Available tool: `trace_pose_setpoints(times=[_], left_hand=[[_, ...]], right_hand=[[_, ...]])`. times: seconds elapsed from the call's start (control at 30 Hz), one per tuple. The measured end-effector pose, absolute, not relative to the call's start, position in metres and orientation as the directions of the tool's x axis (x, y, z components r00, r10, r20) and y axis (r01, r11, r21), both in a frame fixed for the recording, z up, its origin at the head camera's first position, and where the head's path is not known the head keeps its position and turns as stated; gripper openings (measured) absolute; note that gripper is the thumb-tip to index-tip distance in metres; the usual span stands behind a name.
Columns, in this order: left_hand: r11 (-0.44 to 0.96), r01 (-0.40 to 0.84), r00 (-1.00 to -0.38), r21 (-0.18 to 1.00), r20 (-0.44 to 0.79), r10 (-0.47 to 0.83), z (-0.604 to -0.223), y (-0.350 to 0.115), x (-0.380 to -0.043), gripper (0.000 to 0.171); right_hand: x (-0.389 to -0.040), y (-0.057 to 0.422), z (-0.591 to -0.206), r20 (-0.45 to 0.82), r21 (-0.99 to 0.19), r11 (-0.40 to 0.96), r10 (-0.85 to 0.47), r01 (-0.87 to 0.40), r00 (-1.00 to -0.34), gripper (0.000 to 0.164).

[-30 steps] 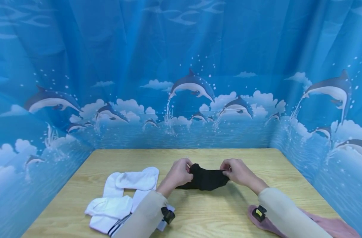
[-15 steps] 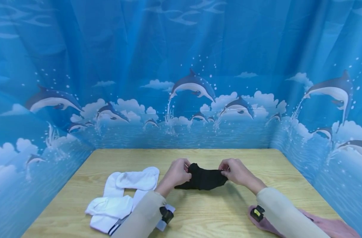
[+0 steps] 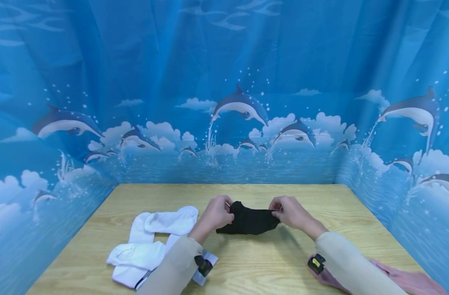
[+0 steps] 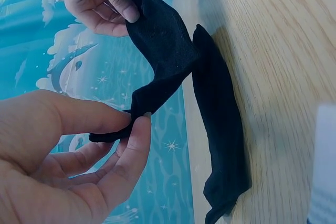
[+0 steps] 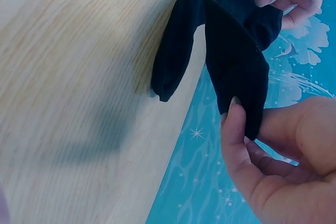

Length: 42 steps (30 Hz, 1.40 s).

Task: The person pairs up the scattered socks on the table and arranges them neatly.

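A black sock (image 3: 254, 221) is stretched sideways between two hands, raised over the table. My left hand (image 3: 218, 212) pinches one end of it between thumb and fingertips. At the other end, the thumb and fingers of my right hand (image 3: 289, 211) pinch the fabric. The left wrist view shows the sock bending down in the middle between the hands. Under it, a second black sock (image 4: 220, 124) lies lengthwise on the wooden table (image 4: 286, 72); the same second sock (image 5: 178, 45) appears partly behind the held one in the right wrist view.
White socks (image 3: 171, 223), some with dark stripes, lie at the left, partly hidden by the left sleeve (image 3: 176, 264). Pink socks (image 3: 405, 278) lie at the front right, partly under the right sleeve (image 3: 351, 262). A blue dolphin curtain (image 3: 224, 61) surrounds the table's back and sides.
Both hands have shifted slightly left together with the black sock, keeping their pinch on its ends. The white and pink socks have stayed in place.
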State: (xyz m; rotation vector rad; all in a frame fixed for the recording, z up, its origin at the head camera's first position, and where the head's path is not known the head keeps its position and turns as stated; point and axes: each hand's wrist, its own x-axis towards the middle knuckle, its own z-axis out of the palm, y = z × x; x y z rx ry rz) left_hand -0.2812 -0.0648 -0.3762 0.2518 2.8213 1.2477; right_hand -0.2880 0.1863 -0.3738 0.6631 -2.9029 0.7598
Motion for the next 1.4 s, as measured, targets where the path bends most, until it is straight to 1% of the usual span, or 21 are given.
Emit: trace_pose_setpoints(times=[0.2, 0.7, 1.4], left_hand=[[0.663, 0.154, -0.984, 0.732, 0.052, 0.171, -0.378, -0.070, -0.282, 0.028], [0.641, 0.141, -0.984, 0.755, 0.037, 0.173, -0.379, -0.078, -0.281, 0.028], [0.633, 0.104, -0.990, 0.767, 0.021, 0.137, -0.382, -0.085, -0.282, 0.026]], right_hand=[[-0.288, 0.184, -0.375, 0.179, -0.454, 0.778, -0.398, -0.435, -0.900, 0.007], [-0.294, 0.179, -0.378, 0.195, -0.460, 0.770, -0.398, -0.442, -0.896, 0.010], [-0.298, 0.173, -0.381, 0.186, -0.460, 0.773, -0.397, -0.437, -0.899, 0.009]])
